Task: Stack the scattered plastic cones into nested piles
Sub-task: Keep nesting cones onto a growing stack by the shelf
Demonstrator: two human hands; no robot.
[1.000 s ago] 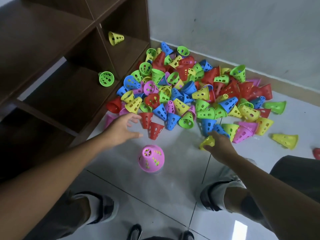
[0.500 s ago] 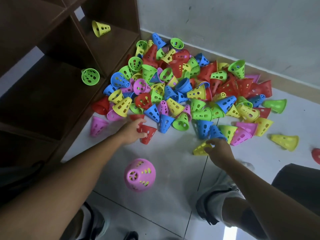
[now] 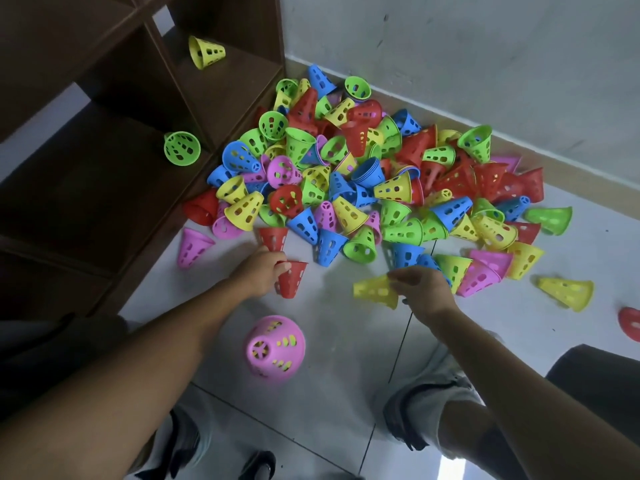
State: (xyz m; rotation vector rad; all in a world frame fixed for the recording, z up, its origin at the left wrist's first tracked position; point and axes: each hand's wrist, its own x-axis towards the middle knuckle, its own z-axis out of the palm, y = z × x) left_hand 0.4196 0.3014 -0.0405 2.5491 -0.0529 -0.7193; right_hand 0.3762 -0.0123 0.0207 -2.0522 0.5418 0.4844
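Note:
A big heap of perforated plastic cones [image 3: 367, 174] in red, blue, green, yellow and pink lies on the tiled floor against the wall. My left hand [image 3: 259, 271] grips a red cone [image 3: 291, 278] at the heap's near edge; a second red cone [image 3: 273, 239] stands just behind it. My right hand [image 3: 420, 289] pinches a yellow cone [image 3: 375, 292] lying on its side, lifted slightly off the floor. A pink cone [image 3: 275, 346] with yellow showing through its holes stands upright, wide end down, close to me between my arms.
A dark wooden shelf unit [image 3: 104, 168] stands at the left, with a yellow cone [image 3: 206, 51] and a green cone [image 3: 181, 148] on its shelves. Loose cones lie apart: a pink one [image 3: 192, 247] by the shelf, a yellow one [image 3: 566, 292] and a red one [image 3: 630, 322] at right. My knees and feet are below.
My left hand reached forward and closed on the red cone. My right hand drew the yellow cone out of the heap toward me.

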